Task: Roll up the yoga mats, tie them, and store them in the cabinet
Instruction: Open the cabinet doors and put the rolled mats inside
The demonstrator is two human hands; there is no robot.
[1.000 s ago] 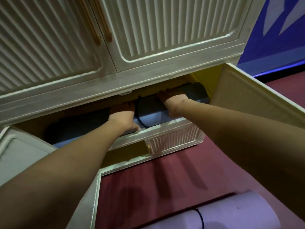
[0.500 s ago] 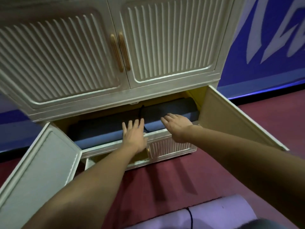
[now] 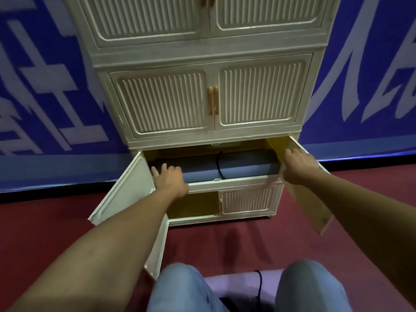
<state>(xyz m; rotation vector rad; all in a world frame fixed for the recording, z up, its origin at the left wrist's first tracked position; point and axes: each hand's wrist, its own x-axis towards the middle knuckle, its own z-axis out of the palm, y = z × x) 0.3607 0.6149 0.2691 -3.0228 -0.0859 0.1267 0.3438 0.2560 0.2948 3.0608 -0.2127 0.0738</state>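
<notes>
A rolled blue-grey yoga mat, bound by a black cord, lay in the open compartment of a cream cabinet with ribbed panel doors. The left hand reached to the left door, fingers spread. The right hand touched the right door; its fingers seemingly curled over the edge. A lilac rolled mat lay on maroon carpet between 2 denim knees. Large white lettering on the blue wall was unreadable.

A rolled blue yoga mat (a black tie round its middle) lies lengthwise in the open cabinet compartment, between the left hand and right hand. A pale lilac roll, also tied, lies on the floor well behind both hands.
</notes>
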